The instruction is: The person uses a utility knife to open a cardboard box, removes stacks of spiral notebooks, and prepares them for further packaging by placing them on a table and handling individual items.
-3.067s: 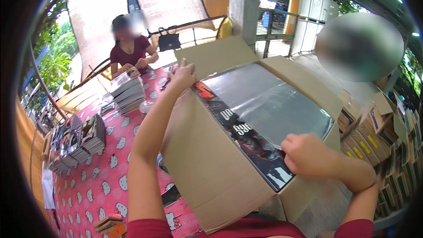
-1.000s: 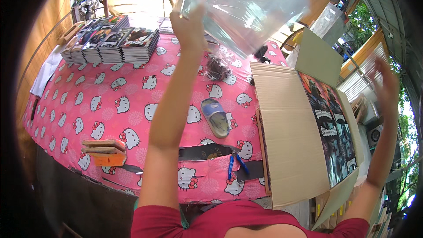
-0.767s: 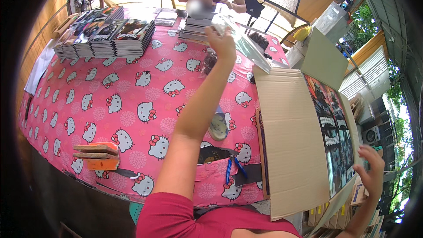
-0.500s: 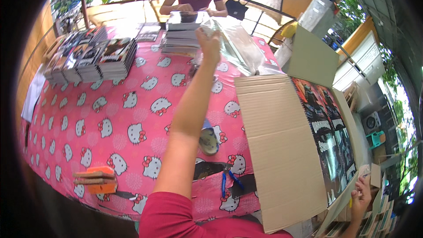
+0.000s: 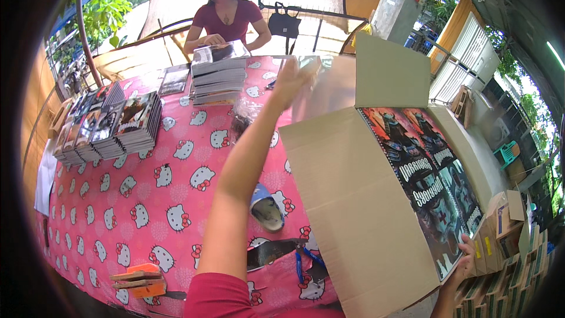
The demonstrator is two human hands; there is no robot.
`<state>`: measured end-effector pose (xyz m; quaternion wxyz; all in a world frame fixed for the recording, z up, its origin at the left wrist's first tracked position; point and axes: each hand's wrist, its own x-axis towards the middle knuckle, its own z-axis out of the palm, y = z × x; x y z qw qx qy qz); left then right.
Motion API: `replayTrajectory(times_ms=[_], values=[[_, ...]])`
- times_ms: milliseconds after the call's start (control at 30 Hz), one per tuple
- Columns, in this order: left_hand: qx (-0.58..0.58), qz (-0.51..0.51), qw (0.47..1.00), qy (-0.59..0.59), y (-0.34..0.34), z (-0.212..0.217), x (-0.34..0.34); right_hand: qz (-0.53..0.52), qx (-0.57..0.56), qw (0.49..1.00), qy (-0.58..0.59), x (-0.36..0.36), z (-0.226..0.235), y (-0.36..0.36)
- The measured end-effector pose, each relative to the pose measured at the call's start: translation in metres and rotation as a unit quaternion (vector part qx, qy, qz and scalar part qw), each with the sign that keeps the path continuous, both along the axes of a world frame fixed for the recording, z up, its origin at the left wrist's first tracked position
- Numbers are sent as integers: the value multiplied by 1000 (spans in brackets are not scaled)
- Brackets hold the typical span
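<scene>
An open cardboard box [image 5: 329, 200] stands at the right with its flaps spread. Spiral-bound booklets [image 5: 412, 147] with dark, red and teal covers lie in it. My left hand [image 5: 288, 85] reaches across the table beyond the box, its fingers slightly blurred and closed on a clear plastic sheet [image 5: 335, 85]. At the box's near right corner, my right hand [image 5: 465, 259] has its fingers curled over the edge beside the booklets; part of this hand is hidden. A stack of booklets [image 5: 218, 79] stands left of my left hand.
Several booklet stacks [image 5: 112, 123] fill the far left of the pink patterned table cover [image 5: 153, 188]. Blue-handled pliers [image 5: 303, 259], a tape roll [image 5: 268, 209] and an orange block-like object [image 5: 141, 280] lie nearer. A person [image 5: 226, 26] is behind the far edge. Stacked cardboard [image 5: 500, 277] stands at right.
The view has shifted, bringing more of the box's inside into sight. My left hand has moved rightward with the plastic sheet. My right hand has shifted from an outer flap to the box edge by the booklets.
</scene>
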<state>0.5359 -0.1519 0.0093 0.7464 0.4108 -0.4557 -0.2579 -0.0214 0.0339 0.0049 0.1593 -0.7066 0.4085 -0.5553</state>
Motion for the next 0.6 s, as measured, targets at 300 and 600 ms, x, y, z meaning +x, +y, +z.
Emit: replayTrajectory(times_ms=[300, 600], values=[[44, -102, 990, 89, -72, -173, -46, -58, -70, 996, -20, -2, -14, -5], [315, 189, 872, -322, 24, -124, -1, -76, -55, 994, -61, 10, -13, -4]])
